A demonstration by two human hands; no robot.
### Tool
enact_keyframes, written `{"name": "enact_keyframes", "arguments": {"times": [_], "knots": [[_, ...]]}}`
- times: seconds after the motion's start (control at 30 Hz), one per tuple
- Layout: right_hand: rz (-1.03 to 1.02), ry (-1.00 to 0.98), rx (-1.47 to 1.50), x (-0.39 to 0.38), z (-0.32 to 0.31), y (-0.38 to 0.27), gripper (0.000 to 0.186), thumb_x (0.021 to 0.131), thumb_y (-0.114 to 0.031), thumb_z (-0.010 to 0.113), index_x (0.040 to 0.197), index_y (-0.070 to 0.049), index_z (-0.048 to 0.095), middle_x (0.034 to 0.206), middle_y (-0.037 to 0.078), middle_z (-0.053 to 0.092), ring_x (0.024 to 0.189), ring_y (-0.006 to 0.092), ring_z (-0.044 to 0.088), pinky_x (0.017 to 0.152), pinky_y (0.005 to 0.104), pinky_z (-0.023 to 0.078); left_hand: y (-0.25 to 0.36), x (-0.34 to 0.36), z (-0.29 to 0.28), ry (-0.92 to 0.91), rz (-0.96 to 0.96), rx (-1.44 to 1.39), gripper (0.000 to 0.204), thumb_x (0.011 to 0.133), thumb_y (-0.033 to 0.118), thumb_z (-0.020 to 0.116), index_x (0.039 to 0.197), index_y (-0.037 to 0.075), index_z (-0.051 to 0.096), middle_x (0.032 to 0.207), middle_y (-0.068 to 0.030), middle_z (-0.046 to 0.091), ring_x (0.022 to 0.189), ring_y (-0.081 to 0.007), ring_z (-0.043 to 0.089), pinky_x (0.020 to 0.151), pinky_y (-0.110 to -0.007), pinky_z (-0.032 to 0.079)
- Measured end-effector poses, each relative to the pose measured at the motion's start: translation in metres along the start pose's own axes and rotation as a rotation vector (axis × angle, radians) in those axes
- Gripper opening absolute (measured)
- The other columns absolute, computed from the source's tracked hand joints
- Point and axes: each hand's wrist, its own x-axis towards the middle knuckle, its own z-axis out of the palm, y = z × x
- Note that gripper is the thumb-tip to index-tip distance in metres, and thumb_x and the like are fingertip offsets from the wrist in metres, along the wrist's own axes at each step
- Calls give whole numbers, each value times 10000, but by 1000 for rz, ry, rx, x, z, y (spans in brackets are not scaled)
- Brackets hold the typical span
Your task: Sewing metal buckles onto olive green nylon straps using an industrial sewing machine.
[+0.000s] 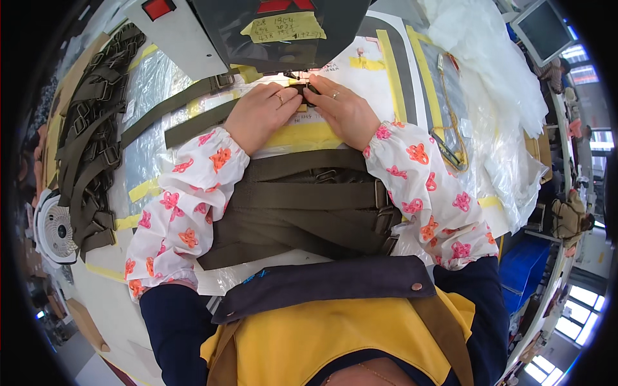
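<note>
My left hand (267, 109) and my right hand (341, 112) meet under the sewing machine head (286, 48), fingers pressing and holding a small dark strap piece (302, 93) beside the needle area. Olive webbing straps (199, 125) run leftward from under my left hand across the taped work surface (412, 96). Below my hands, near my body, lies a folded stack of olive straps (290, 225) with metal buckles. The ends of the piece between my fingers are partly hidden.
A heap of buckled straps (90, 135) lies at the left beside a small white fan (58, 225). At the right are thread snips (444, 148) on a cord, crumpled clear plastic (502, 116), a monitor (541, 32) and a blue bin (521, 270).
</note>
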Motion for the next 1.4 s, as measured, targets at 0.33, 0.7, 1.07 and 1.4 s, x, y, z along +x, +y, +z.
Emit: {"name": "enact_keyframes", "arguments": {"times": [0.33,0.7,1.07,1.4], "knots": [[65,-13,-55,-5,-2,-5,236,731,-39,525,949,-32,616,1063,108,606,1054,239,544,892,347,430,-10,-5,10,35,25,-38,371,635,46,613,998,125,627,1046,40,608,729,-183,489,676,-272,460],[-1,58,-226,-4,-7,-6,176,699,-55,602,869,-62,649,977,45,644,899,179,571,855,397,416,-8,1,12,9,-36,-87,258,695,101,605,946,140,650,1049,52,627,735,-173,520,652,-265,476],[8,-23,-230,1,-14,-8,184,702,-65,605,882,-61,644,969,41,647,942,177,554,908,452,381,3,-8,8,86,-196,-143,246,735,76,635,979,107,618,1078,-116,562,949,-266,526,815,-343,424],[39,-266,-229,8,-23,-6,279,713,-54,567,986,-80,618,1097,41,598,1019,190,534,947,489,328,-6,-13,14,99,-264,-241,223,726,86,605,948,99,630,1011,-37,614,954,-220,573,741,-345,460]]}}
